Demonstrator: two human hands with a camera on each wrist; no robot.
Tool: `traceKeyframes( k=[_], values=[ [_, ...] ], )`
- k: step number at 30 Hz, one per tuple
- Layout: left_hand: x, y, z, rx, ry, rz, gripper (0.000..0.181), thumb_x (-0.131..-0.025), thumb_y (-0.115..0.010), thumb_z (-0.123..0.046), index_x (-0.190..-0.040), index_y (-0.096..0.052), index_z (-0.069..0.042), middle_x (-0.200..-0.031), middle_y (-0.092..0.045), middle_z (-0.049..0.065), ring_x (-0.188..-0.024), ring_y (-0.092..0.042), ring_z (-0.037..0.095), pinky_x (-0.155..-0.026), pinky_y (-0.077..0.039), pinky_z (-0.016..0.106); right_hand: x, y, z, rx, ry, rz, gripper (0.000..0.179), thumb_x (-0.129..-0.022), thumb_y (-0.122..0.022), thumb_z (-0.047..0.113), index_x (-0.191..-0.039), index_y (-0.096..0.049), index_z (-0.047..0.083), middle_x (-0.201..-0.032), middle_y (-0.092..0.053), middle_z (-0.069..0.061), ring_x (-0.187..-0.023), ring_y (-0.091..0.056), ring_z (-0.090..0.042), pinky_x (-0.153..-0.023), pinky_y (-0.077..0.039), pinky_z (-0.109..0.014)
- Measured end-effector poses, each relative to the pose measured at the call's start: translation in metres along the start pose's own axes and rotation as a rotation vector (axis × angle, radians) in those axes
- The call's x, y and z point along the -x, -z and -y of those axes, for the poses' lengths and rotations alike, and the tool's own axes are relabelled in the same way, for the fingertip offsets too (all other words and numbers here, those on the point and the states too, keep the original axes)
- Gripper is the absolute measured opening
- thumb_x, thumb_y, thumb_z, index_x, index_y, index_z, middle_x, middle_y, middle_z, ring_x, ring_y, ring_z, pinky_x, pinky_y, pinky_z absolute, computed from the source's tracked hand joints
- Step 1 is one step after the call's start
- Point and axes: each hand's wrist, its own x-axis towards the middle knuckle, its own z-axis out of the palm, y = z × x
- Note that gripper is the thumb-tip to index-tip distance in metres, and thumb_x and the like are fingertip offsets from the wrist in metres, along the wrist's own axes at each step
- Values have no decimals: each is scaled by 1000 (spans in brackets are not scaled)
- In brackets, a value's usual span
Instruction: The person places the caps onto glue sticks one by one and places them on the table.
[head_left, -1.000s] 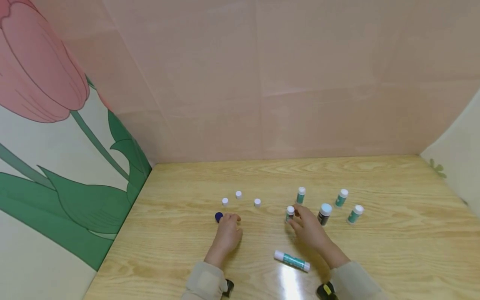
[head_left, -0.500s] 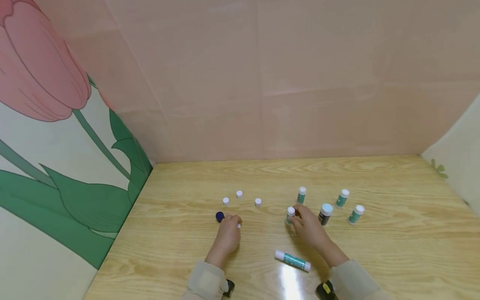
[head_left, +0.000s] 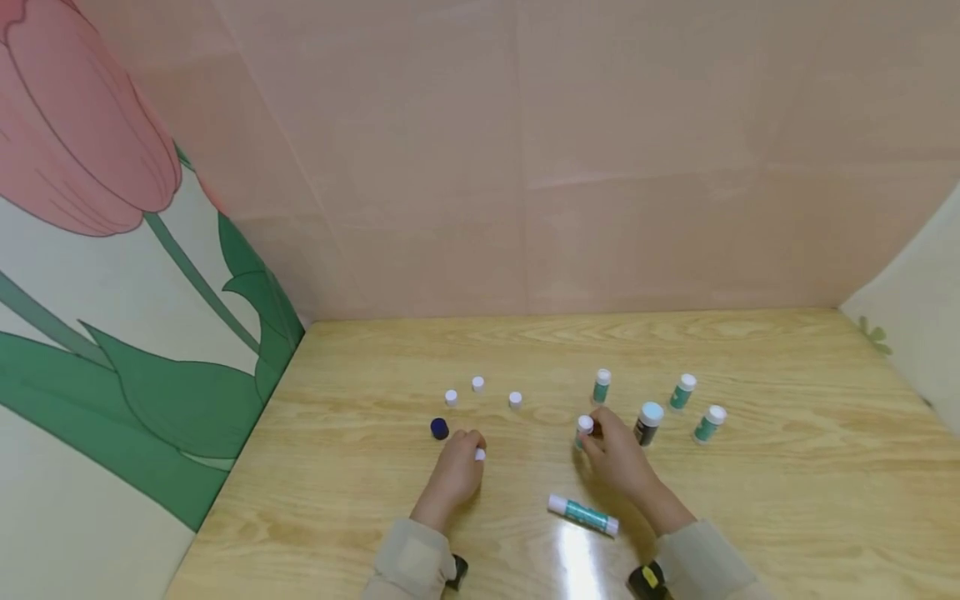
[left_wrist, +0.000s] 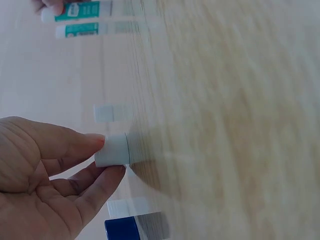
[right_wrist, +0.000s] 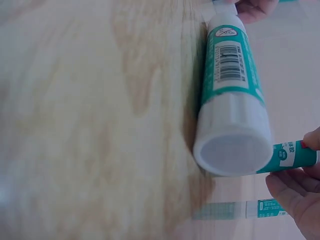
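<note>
Nearest the front edge of the desk (head_left: 337, 533), a glue stick (head_left: 583, 515) lies flat; past it, leftward, the left hand (head_left: 453, 471) pinches a little white cap (left_wrist: 114, 150); the right hand (head_left: 618, 454) pinches a green tube (head_left: 583, 427); three loose caps (head_left: 477, 384) sit toward the back edge.

Head: high, facing forward-down over table (head_left: 780, 517). Wrists: low, close, tipped sideways. Left shares held cap (left_wrist: 112, 151) with head; right, held tube (right_wrist: 287, 156).
</note>
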Motion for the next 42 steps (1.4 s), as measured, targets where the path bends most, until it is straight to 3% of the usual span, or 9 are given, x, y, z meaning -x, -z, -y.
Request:
traceKeyframes(
  k=[11, 22, 31, 42],
  values=[
    [1, -2, 0, 3, 18, 31, 14, -78, -55, 3, -92, -55, -2, -82, -47, 5, -74, -47, 17, -69, -42, 31, 4, 0, -1, -28, -72, 10, 11, -81, -54, 0, -88, -45, -1, -92, -54, -14, -88, -54, -28, -72, -46, -36],
    [4, -3, 0, 9, -13, 1, 12, -79, -56, 0, -90, -55, 0, -80, -47, 5, -73, -47, 18, -68, -42, 32, 7, 1, 0, 10, -43, -34, 13, -77, -56, -3, -84, -46, -1, -86, -55, -13, -83, -53, -26, -70, -46, -37],
    [5, -4, -2, 49, -4, 3, 11, -80, -56, 1, -90, -55, 1, -80, -47, 5, -72, -47, 17, -67, -43, 30, 9, 1, -1, 12, -51, -14, 15, -77, -56, -3, -90, -47, -5, -90, -55, -17, -87, -53, -31, -75, -45, -42],
    [5, 0, -8, 110, 6, 10, 11, -81, -54, 0, -92, -55, 1, -83, -48, 5, -77, -48, 17, -69, -42, 31, 12, 1, 1, 18, -51, 9, 21, -78, -58, -2, -97, -52, -9, -91, -58, -17, -83, -55, -28, -72, -46, -38]
  ],
)
